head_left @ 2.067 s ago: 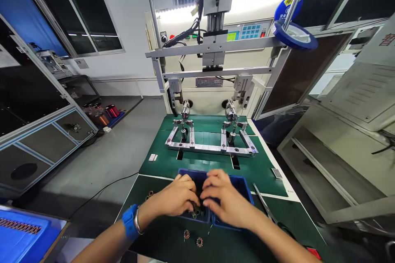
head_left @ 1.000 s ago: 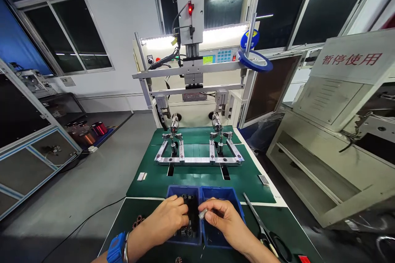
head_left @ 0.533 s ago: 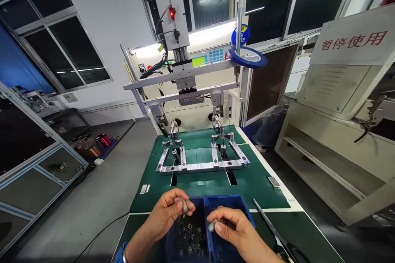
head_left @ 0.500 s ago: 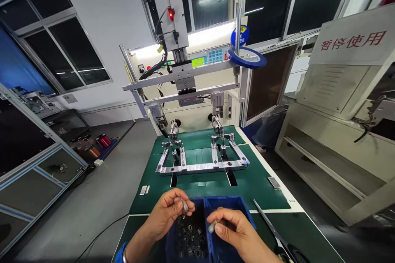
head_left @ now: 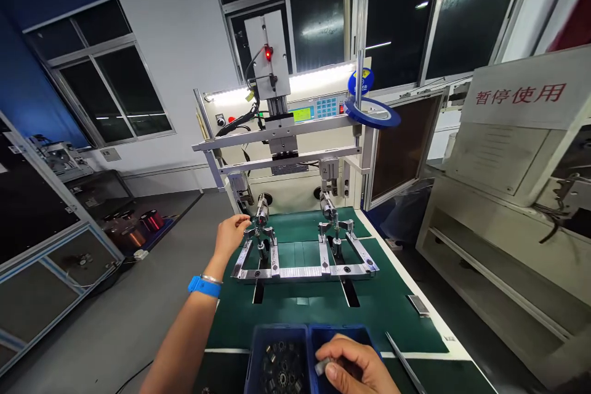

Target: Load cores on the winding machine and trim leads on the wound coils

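Note:
My left hand (head_left: pixel 232 235) reaches to the left spindle head (head_left: pixel 261 212) of the machine. Its thumb and fingers are pinched together beside that head; what they hold, if anything, is too small to make out. My right hand (head_left: pixel 357 366) is closed over the right blue bin (head_left: pixel 332 331), low in the view. A small pale grey piece (head_left: pixel 322 367) shows between its thumb and fingers; its exact kind is unclear. In the left blue bin (head_left: pixel 253 351) lie several small dark toothed metal rings (head_left: pixel 283 377).
The metal frame (head_left: pixel 300 271) with two arm pairs stands before the spindles. A second spindle head (head_left: pixel 327 204) is at right. Scissors (head_left: pixel 404 362) lie right of the bins. A blue tape roll (head_left: pixel 392 116) hangs on a post. A small metal block (head_left: pixel 418 305) sits near the right edge.
My left hand has moved from above the left bin forward to the left spindle head. My right hand stays by the right bin, still pinching the grey piece. The view has tilted up.

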A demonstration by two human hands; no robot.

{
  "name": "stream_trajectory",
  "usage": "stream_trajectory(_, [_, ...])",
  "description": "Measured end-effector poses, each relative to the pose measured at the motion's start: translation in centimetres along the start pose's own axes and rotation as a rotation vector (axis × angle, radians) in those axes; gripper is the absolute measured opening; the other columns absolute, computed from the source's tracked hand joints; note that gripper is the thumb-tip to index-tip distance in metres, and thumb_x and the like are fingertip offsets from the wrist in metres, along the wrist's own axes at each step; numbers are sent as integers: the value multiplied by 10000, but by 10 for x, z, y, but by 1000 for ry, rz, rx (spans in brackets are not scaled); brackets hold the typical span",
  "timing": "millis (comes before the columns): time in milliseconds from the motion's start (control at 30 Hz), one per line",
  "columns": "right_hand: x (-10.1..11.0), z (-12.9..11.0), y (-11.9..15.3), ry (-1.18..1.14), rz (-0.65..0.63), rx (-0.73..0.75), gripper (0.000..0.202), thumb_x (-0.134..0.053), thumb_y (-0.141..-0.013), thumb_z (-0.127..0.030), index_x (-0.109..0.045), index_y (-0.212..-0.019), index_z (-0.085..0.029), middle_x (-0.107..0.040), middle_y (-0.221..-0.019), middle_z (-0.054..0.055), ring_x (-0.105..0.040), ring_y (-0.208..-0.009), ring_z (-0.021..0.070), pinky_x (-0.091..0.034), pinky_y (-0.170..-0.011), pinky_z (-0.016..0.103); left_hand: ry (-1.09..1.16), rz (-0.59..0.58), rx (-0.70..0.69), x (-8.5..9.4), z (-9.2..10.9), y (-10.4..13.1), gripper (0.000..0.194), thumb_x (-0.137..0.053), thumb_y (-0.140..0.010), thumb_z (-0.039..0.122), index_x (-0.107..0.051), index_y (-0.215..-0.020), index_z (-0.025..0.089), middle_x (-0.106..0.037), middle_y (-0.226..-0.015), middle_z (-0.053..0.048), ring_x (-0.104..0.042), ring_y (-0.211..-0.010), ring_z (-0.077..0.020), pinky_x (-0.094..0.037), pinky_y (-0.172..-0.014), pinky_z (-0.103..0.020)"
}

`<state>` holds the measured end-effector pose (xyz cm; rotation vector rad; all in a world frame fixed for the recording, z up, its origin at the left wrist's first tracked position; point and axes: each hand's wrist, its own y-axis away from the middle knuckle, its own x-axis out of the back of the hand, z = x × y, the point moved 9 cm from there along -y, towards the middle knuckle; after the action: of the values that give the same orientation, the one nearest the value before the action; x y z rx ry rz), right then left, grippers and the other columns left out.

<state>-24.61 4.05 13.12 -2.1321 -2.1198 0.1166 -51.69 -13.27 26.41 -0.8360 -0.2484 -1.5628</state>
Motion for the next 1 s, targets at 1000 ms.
stream_trajectory(1000, [164, -118, -169, 1132, 362, -36, 177, -629, -935, -321, -669, -913, -150, -692, -964, 43, -652, -936, 198, -522, -885, 420, -539, -337, 71, -51, -21, -21, 222, -605, -912, 367, -668, -984, 167, -695, -1033, -60, -652, -973, -216, -526, -873, -430])
